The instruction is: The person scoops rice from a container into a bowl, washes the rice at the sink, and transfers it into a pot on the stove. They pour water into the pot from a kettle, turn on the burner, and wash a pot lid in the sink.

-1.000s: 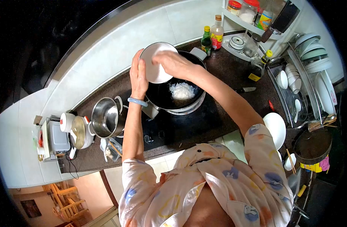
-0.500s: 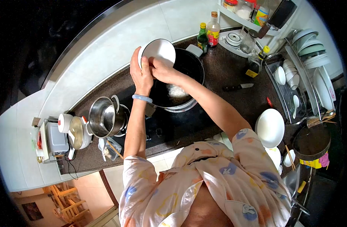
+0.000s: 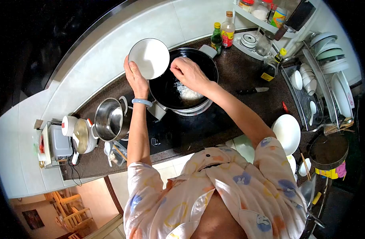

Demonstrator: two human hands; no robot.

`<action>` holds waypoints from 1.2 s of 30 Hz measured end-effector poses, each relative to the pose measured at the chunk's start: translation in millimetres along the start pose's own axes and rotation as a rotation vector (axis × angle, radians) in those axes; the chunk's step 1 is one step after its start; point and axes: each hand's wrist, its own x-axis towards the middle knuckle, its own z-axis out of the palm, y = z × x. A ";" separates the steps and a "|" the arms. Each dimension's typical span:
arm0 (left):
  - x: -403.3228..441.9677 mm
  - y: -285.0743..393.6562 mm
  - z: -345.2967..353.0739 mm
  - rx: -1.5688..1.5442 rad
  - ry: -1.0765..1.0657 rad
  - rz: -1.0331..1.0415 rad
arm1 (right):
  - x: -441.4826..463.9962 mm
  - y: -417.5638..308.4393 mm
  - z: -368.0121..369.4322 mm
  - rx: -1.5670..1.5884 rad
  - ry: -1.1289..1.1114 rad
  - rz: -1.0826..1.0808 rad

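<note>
A white bowl (image 3: 149,58), tilted so its inside faces me, is gripped at its left rim by my left hand (image 3: 136,81). Over the black wok (image 3: 164,87) hangs my right hand (image 3: 188,73), its fingers pinched together; anything between them is too small to make out. Beneath it, white grains (image 3: 187,92) lie heaped in the bottom of the wok. The bowl's inside looks bare.
Left of the wok stand a steel pot (image 3: 109,119) and a white cooker (image 3: 84,136). Bottles (image 3: 228,32) are behind it. A knife (image 3: 254,91), a large white bowl (image 3: 286,134) and a dish rack (image 3: 310,87) are to the right.
The bowl has moved left, away from over the wok, with my left hand. My right hand has come out of the bowl and is now apart from it above the wok.
</note>
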 end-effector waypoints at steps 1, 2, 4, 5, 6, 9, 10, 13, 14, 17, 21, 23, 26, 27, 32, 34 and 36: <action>-0.5 -0.5 -2.3 -0.023 0.020 -0.027 | -3.6 8.7 8.7 -0.005 0.048 0.012; -2.6 -0.8 -4.5 -0.021 0.021 -0.025 | -7.2 7.6 6.0 -0.057 -0.162 0.110; -2.1 -2.4 -4.2 -0.147 -0.012 -0.080 | 4.1 7.4 6.8 -0.037 -0.023 0.024; -2.0 -3.6 -4.8 -0.145 -0.009 -0.088 | 10.3 -8.6 -0.8 -0.008 0.100 -0.043; -3.3 -6.7 -7.4 -0.116 -0.068 -0.098 | 21.2 -26.8 -12.2 0.016 0.093 -0.004; -7.7 11.7 -2.9 -0.166 -0.133 -0.142 | 53.2 -38.9 -17.5 0.046 0.103 -0.092; -8.9 15.0 -0.9 -0.214 -0.163 -0.161 | 62.6 -36.0 -11.7 0.044 0.106 -0.091; -10.6 14.7 5.5 -0.293 -0.192 -0.167 | 72.2 -25.1 3.9 -0.073 0.253 -0.269; -11.0 20.8 6.3 -0.282 -0.195 -0.156 | 70.7 -25.9 5.1 -0.069 0.162 -0.221; -9.8 22.5 5.6 -0.276 -0.215 -0.149 | 58.2 -33.5 6.1 -0.052 0.010 -0.182; -15.0 24.1 6.1 -0.232 -0.213 -0.078 | 46.8 -45.1 -12.7 -0.068 -0.410 -0.030; -14.8 24.0 5.7 -0.227 -0.202 -0.068 | 50.4 -44.4 -23.6 -0.235 -0.560 0.124; -13.8 29.4 8.4 -0.204 -0.186 -0.031 | 52.4 -23.9 -16.9 -0.154 -0.049 -0.096; -13.5 32.5 9.0 -0.178 -0.178 -0.012 | 53.0 -20.4 -11.4 -0.149 0.084 -0.140; -14.9 37.1 23.2 -0.033 -0.148 0.117 | 40.9 -25.6 14.0 -0.167 -0.074 0.148; -18.0 28.2 26.7 0.078 -0.091 0.201 | 27.5 -21.9 27.0 0.032 -0.039 0.137; -17.8 20.8 25.4 0.099 -0.093 0.225 | 23.0 -28.9 14.8 0.193 -0.144 0.210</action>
